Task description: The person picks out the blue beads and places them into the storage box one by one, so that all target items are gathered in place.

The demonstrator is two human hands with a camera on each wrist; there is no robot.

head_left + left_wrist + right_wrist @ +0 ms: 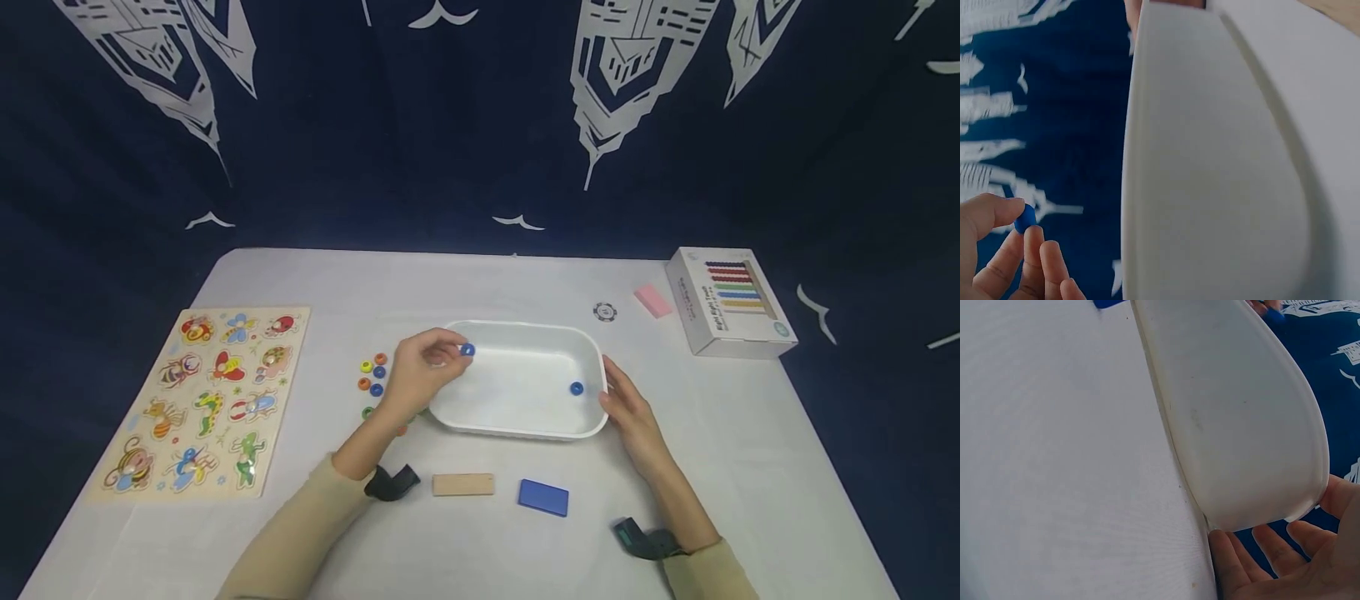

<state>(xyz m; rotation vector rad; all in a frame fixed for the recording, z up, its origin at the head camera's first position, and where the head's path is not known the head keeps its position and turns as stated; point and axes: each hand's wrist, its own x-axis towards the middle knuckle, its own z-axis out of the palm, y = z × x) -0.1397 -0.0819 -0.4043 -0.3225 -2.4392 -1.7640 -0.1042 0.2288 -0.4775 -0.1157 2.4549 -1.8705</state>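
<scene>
My left hand [422,371] pinches a small blue bead [468,349] between thumb and fingertips, over the left end of a white tray [517,432]. In the left wrist view the bead [1025,219] shows beside the thumb tip, with the other fingers bent below it. Inside the tray, toward its right end, lies another blue bead [577,388]. My right hand [633,421] holds the tray's right end. The right wrist view has its thumb at the rim and its fingertips along the lower side of the tray [1241,425].
Several coloured beads [377,389] lie left of the tray, partly hidden by the left forearm. A puzzle board [217,400] is at left. A wooden block [463,484] and a blue block [543,497] lie in front. Behind right are a round token [604,312], pink block [652,301] and box [731,304].
</scene>
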